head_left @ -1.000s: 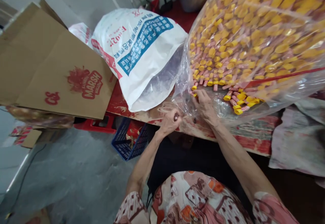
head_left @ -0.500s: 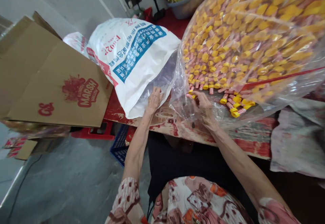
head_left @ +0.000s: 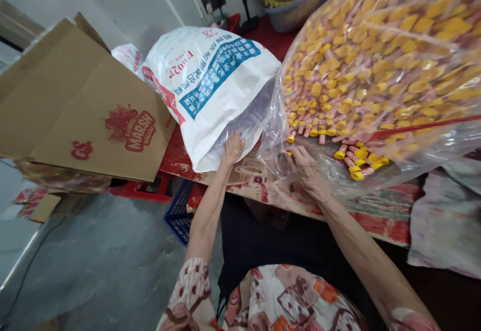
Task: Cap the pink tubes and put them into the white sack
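My left hand (head_left: 233, 146) lies at the mouth of a white woven sack (head_left: 221, 125) with a clear plastic liner (head_left: 250, 115). Its fingers reach over the liner, slightly apart, with nothing visible in them. On the other side, my right hand (head_left: 303, 164) pinches a small pink tube with a yellow cap (head_left: 287, 153) at its fingertips. That hand rests at the opening of a big clear plastic bag (head_left: 276, 143), full of similar capped tubes (head_left: 338, 85). Several loose capped tubes (head_left: 356, 163) lie in a little heap to the right of my right hand.
Left of the sack stands a cardboard box (head_left: 75, 105) with red print. A worn red wooden table (head_left: 259, 183) carries the bags. Behind is a basin (head_left: 289, 13) with yellow lining. Below are a blue crate (head_left: 179, 216) and a red stool (head_left: 145, 191). A cloth (head_left: 443, 221) hangs at right.
The view has shifted, so the scene sits further right. My right hand has drawn a capped tube slightly toward me, away from the pile. My left hand stays at the sack mouth.
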Action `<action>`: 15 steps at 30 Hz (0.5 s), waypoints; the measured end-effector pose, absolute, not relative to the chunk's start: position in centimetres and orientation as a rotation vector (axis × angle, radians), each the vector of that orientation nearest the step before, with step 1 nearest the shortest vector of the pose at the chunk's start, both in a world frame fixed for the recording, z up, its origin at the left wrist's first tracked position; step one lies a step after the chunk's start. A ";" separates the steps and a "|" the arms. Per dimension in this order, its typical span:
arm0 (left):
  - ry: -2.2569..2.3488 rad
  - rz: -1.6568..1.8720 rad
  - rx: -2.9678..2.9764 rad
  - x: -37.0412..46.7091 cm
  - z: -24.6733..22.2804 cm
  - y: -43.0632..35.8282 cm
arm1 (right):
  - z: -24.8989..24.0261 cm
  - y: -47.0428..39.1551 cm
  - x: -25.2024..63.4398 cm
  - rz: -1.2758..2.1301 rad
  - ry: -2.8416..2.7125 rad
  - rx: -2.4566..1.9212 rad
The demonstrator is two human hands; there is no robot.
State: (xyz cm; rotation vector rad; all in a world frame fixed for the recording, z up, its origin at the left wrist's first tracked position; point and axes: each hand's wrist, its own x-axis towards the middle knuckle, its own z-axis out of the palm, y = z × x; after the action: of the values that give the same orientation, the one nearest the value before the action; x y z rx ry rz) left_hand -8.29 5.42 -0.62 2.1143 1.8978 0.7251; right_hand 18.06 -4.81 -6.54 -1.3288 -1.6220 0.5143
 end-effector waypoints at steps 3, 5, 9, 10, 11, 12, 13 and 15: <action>1.939 0.711 1.899 -8.7 1.4 4.3 | -5.6 -4.8 18.3 0.689 -1.489 -1.303; 1.797 0.735 1.814 -9.0 2.6 2.1 | -4.7 -4.9 18.3 0.898 -1.329 -1.270; 1.460 0.643 1.666 -8.8 4.1 -2.9 | -3.1 -5.2 17.9 1.404 -1.139 -1.051; 1.415 0.617 1.654 -8.6 4.3 -3.8 | -2.8 -5.3 17.7 1.479 -1.118 -0.996; 1.384 0.604 1.643 -8.4 4.4 -4.4 | -2.7 -5.3 17.6 1.522 -1.099 -0.959; 1.366 0.602 1.636 -8.2 4.5 -4.8 | -2.6 -5.2 17.5 1.541 -1.080 -0.933; 1.357 0.607 1.634 -8.1 4.6 -5.0 | -2.5 -5.1 17.5 1.543 -1.061 -0.916; 1.356 0.615 1.648 -8.0 4.8 -5.2 | -2.7 -4.9 17.5 1.536 -1.039 -0.894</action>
State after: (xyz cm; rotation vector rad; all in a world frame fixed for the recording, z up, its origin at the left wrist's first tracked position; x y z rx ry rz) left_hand -7.97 -5.22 4.75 1.6477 1.3556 0.6149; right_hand 17.47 -4.92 -2.65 -0.8936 -1.0386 1.5355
